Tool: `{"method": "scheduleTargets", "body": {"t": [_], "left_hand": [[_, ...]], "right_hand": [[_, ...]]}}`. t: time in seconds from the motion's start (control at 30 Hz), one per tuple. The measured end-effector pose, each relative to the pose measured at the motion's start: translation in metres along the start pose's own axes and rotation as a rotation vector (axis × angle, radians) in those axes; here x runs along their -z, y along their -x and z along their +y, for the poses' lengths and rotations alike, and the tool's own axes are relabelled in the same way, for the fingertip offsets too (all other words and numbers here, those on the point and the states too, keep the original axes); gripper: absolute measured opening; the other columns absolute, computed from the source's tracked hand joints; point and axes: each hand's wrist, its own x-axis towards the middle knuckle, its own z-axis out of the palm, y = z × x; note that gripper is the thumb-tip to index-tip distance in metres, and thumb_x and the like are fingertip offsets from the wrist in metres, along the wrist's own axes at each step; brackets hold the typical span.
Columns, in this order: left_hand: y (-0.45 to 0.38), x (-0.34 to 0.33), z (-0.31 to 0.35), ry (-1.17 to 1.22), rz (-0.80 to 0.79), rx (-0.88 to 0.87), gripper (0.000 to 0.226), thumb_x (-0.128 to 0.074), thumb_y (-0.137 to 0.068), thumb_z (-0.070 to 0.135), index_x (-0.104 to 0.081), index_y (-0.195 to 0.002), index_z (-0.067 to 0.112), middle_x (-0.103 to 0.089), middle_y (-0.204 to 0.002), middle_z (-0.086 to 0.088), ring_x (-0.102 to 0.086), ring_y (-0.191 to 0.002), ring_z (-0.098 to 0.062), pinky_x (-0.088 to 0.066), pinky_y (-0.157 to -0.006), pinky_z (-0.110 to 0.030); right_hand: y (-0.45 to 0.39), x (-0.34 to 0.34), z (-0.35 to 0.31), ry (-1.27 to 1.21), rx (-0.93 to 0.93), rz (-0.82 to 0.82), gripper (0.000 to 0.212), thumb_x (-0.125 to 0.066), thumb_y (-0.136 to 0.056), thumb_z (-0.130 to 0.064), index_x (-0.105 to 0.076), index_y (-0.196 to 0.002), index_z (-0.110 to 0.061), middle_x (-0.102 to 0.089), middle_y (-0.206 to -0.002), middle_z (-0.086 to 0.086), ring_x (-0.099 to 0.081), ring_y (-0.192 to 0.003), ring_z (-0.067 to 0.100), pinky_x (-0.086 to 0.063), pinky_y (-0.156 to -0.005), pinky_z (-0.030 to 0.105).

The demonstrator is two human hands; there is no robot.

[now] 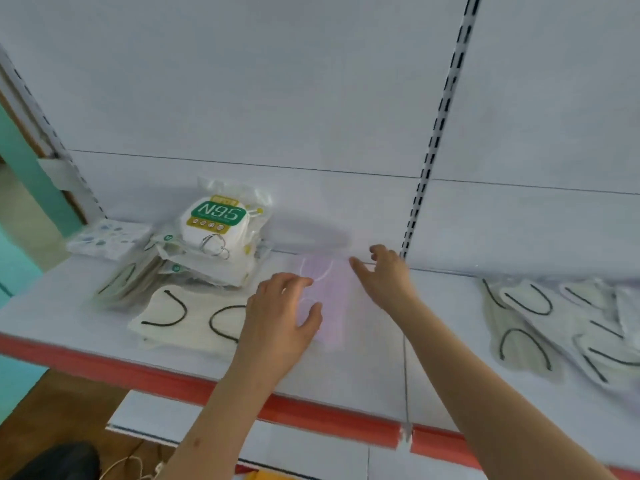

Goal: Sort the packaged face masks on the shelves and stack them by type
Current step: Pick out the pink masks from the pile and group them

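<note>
A pink packaged mask (332,299) lies flat on the white shelf (374,362), near the back panel. My left hand (282,317) rests on its left side with fingers spread and relaxed. My right hand (384,275) hovers at its upper right corner, fingers extended. A stack of N95 mask packs (216,233) stands at the back left. Cream masks with black ear loops (187,317) lie in front of that stack. More cream masks with black loops (540,317) are spread on the right part of the shelf.
A patterned mask pack (109,237) sits at the far left corner, with other packs (123,282) leaning beside it. The shelf has a red front edge (311,414). A slotted upright (433,140) divides the back panel. A lower shelf (284,445) shows below.
</note>
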Motion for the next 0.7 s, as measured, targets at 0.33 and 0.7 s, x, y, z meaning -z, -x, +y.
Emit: {"method": "scheduleTargets", "body": {"t": [0.33,0.7], "left_hand": [[-0.019,-0.099,0.159,0.508,-0.454,-0.1,0.019,-0.059,-0.099,0.028,-0.067,-0.116,0.026,-0.065,-0.115,0.012,-0.061,-0.101,0.001,-0.046,-0.081,-0.011],[-0.026,-0.117,0.205,1.127,-0.599,0.622,0.033,-0.064,-0.098,0.031,-0.069,-0.089,0.0,-0.074,-0.083,-0.023,-0.071,-0.069,-0.029,-0.061,-0.072,-0.04]], "right_hand": [[0.131,0.152,0.168,0.518,-0.075,0.0,0.077,-0.067,-0.071,-0.074,-0.053,-0.134,-0.032,-0.049,-0.132,-0.009,-0.042,-0.124,0.02,-0.038,-0.102,0.034],[0.15,0.14,0.164,0.069,0.288,0.298,0.017,-0.065,-0.091,-0.04,-0.077,-0.096,-0.028,-0.073,-0.098,-0.017,-0.065,-0.095,0.003,-0.052,-0.083,0.024]]}}
